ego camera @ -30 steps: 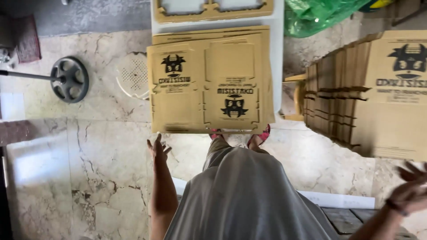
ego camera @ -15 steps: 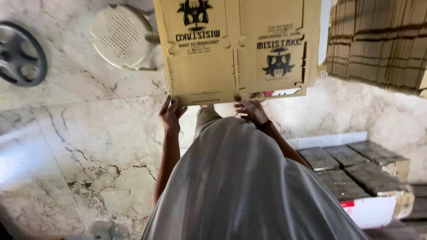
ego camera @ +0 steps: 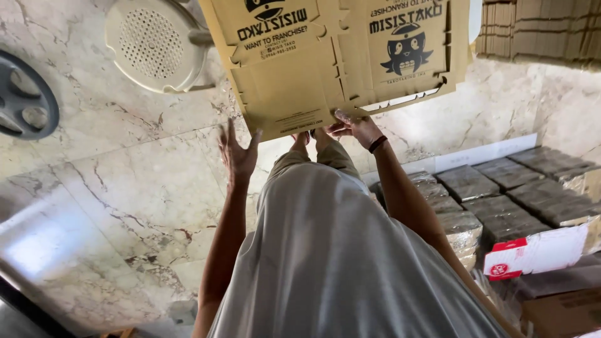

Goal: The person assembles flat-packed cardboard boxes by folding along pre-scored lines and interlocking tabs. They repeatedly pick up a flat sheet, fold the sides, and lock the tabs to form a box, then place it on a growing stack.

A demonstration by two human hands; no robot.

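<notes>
A flat brown die-cut cardboard sheet (ego camera: pixel 338 56) with black printing fills the upper middle of the head view, lifted and tilted. My right hand (ego camera: pixel 357 128) grips its near edge between thumb and fingers; a dark band is on that wrist. My left hand (ego camera: pixel 238 153) is open, fingers spread, just below and left of the sheet's near corner, not touching it. My grey garment and legs fill the lower middle.
A beige perforated plastic stool (ego camera: pixel 156 44) stands at upper left on the marble floor (ego camera: pixel 113 200). A dark round wheel-like base (ego camera: pixel 25 94) lies at far left. Wrapped bundles (ego camera: pixel 501 200) sit at right, a stack of cardboard (ego camera: pixel 544 31) at upper right.
The cardboard sheet has been raised off its stack and drawn toward me. My left hand has come off its edge and opened; my right hand still holds it.
</notes>
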